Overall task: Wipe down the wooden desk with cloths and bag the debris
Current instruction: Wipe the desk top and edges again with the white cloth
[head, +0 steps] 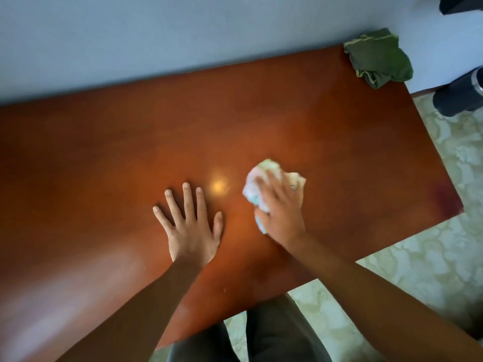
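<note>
— How far along are you with the desk?

— Mid-wipe, I'd judge. My right hand (281, 205) is pressing a crumpled pale cloth (264, 178) onto the wooden desk (104, 158); the fingers are blurred, but they look curled over the wad, gripping it. My left hand (189, 226) lies just beside it, fingers spread flat on the wood, holding nothing, bracing me.

— What's left to do?

— I can't say which patches are already wiped. The surface shines all round my hands, with a bright glint between them, and I see no crumbs or debris. No bag is in view either, so the bagging looks not yet begun.

— And the second cloth?

— A dark green cloth (379, 58) sits bunched up well beyond my right hand, at the far corner against the blue wall (183, 30). Nobody touches it.

— How does the pale one look?

— Soft, scrunched into a loose ball, whitish with faint pink and green tints, poking out ahead of my fingers and under my palm.
</note>
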